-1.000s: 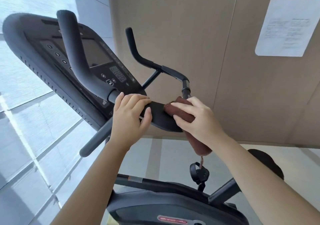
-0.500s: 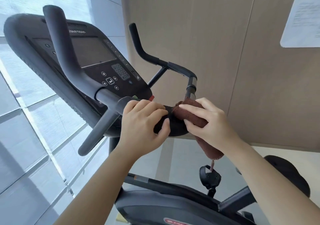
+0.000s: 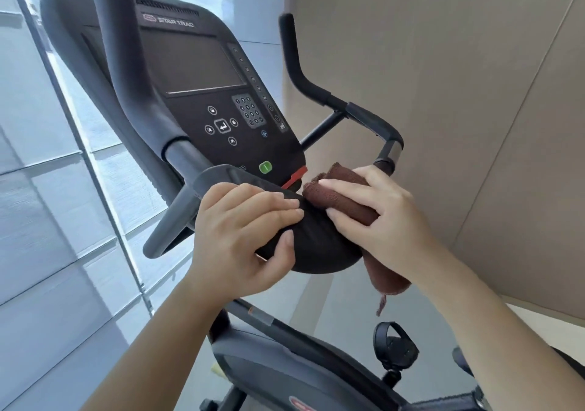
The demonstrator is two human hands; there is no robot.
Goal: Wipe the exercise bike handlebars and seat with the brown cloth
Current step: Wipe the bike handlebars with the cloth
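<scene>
The black exercise bike fills the view, with its console (image 3: 202, 94) up front. Black handlebars rise at the left (image 3: 126, 62) and right (image 3: 304, 84). Between them sits a black centre pad (image 3: 316, 249). My left hand (image 3: 243, 239) grips the pad's left part, fingers over the top and thumb beneath the near edge. My right hand (image 3: 376, 220) holds the folded brown cloth (image 3: 345, 192) against the pad's right side; the cloth's tail hangs below my wrist. The seat shows only as a dark sliver at the lower right edge.
A beige panelled wall (image 3: 459, 94) stands close on the right. Glazed window panels (image 3: 47, 220) run along the left. Below are the bike's frame housing (image 3: 285, 372) and a strapped pedal (image 3: 395, 347).
The view has shifted closer and to the right, so the console looms larger. Both hands stay on the centre pad, the left one curling round its edge. The cloth remains pressed at the pad's right.
</scene>
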